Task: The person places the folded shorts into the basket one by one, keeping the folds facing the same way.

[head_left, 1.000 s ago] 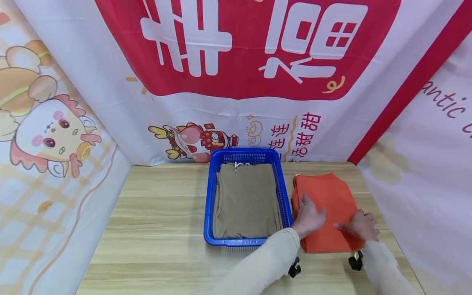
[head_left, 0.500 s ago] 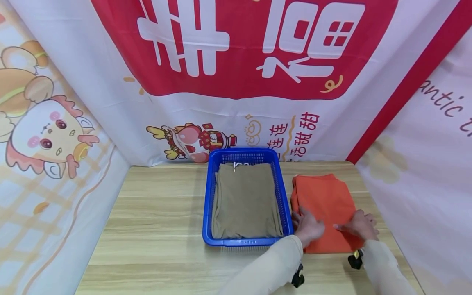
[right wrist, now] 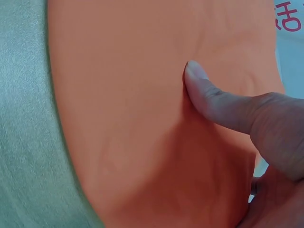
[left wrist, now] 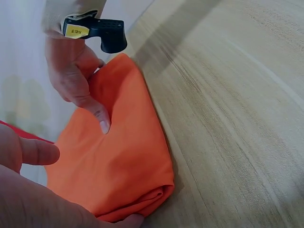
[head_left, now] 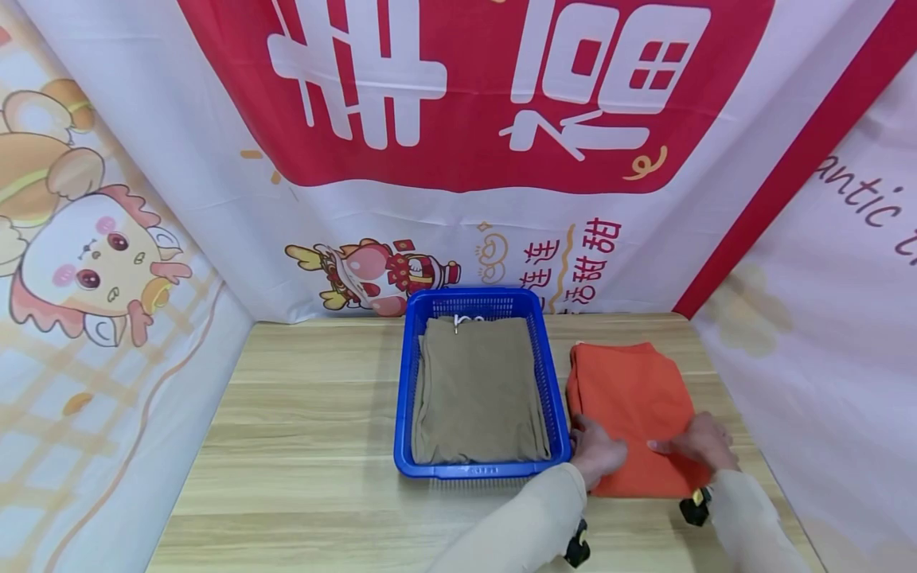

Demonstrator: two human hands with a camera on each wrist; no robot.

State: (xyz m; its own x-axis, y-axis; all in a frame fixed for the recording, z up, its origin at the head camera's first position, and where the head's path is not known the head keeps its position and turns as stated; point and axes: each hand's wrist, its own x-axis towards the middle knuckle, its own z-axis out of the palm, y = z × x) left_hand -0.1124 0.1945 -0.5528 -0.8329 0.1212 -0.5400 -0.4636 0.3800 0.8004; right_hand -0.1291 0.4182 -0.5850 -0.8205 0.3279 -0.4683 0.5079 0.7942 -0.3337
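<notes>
A folded orange cloth (head_left: pixel 630 398) lies on the table, right of the blue basket. My right hand (head_left: pixel 702 446) grips its right edge. In the right wrist view the thumb presses on top of the cloth (right wrist: pixel 142 95), while the other fingers go round the edge and are mostly hidden. My left hand (head_left: pixel 598 455) is at the cloth's near left side, with its fingers along the edge. The left wrist view shows the left thumb (left wrist: pixel 40 152) straight and apart from the cloth, and a fingertip (left wrist: pixel 130 220) against the folded layers (left wrist: pixel 152 195).
The blue plastic basket (head_left: pixel 403 398) stands close to my left hand and holds a folded khaki garment (head_left: pixel 480 390) with a white cord. Wood-grain table (head_left: pixel 308 446) extends left of it. Printed fabric walls (head_left: pixel 444 171) enclose the back and both sides.
My left hand has moved down from the top of the orange cloth to its near left edge. The cloth has shifted slightly toward me, and the right hand keeps its place.
</notes>
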